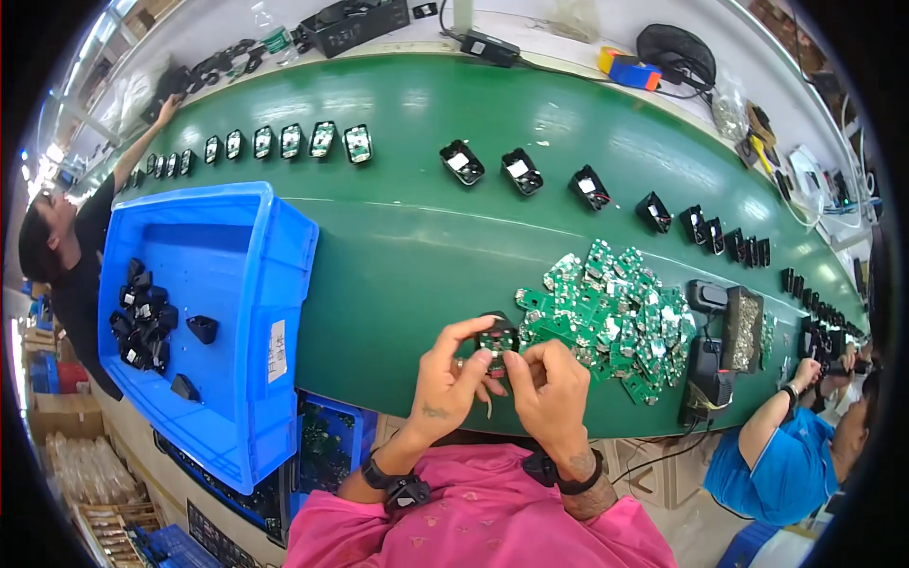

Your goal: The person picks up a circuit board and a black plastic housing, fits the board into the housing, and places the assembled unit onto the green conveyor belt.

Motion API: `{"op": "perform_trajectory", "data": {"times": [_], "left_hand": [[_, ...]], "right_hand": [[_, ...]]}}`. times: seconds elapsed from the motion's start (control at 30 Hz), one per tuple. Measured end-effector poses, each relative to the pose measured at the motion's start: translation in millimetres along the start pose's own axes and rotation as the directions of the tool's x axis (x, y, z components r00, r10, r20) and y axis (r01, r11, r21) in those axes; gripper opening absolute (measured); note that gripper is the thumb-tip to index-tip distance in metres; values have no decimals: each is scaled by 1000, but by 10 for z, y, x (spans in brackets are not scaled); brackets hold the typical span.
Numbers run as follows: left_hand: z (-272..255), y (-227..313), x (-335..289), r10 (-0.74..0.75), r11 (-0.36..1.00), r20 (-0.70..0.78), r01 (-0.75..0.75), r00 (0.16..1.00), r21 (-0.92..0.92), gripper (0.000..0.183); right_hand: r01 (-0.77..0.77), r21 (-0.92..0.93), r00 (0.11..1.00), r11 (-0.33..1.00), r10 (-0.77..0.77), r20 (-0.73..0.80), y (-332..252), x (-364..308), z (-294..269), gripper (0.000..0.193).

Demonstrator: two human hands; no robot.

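Near the front edge of the green table, a small black plastic housing (496,333) with a circuit board in it is up in front of me. My left hand (443,386) grips its left side, thumb on the front and fingers around the edge. The fingers of my right hand (552,390) are closed at its lower right side, thumb tip against it. Just beyond my right hand lies a loose pile of green circuit boards (615,322). Black housings (462,163) stand in a row across the belt, and those to the left, like this filled housing (358,144), show green boards inside.
A blue bin (295,256) holding several black housings (142,317) stands at my left. Black power tools (705,358) lie right of the boards. One co-worker (71,256) reaches over the table's far left; another in blue (776,464) works at the right.
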State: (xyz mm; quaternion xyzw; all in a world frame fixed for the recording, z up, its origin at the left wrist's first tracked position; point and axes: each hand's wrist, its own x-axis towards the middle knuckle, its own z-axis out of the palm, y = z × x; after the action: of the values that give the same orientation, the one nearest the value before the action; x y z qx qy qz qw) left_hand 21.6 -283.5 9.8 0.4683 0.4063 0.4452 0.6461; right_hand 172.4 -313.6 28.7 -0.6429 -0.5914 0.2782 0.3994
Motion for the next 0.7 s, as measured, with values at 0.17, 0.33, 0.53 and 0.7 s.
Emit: {"op": "perform_trajectory", "data": {"times": [0.17,0.33,0.53,0.7], "left_hand": [[42,-59,60,-18,993,13,19,1000,-116,37],[38,20,87,-138,984,136,151,981,-91,37],[-47,30,107,-107,994,164,106,981,11,36],[-56,47,112,-51,992,168,30,984,123,37]], "right_hand": [[25,60,1000,998,-26,5,17,65,13,29],[-59,99,992,993,47,113,-13,83,-42,40],[86,124,995,989,-91,37,79,108,81,39],[0,131,1000,991,-3,26,51,114,120,36]]}}
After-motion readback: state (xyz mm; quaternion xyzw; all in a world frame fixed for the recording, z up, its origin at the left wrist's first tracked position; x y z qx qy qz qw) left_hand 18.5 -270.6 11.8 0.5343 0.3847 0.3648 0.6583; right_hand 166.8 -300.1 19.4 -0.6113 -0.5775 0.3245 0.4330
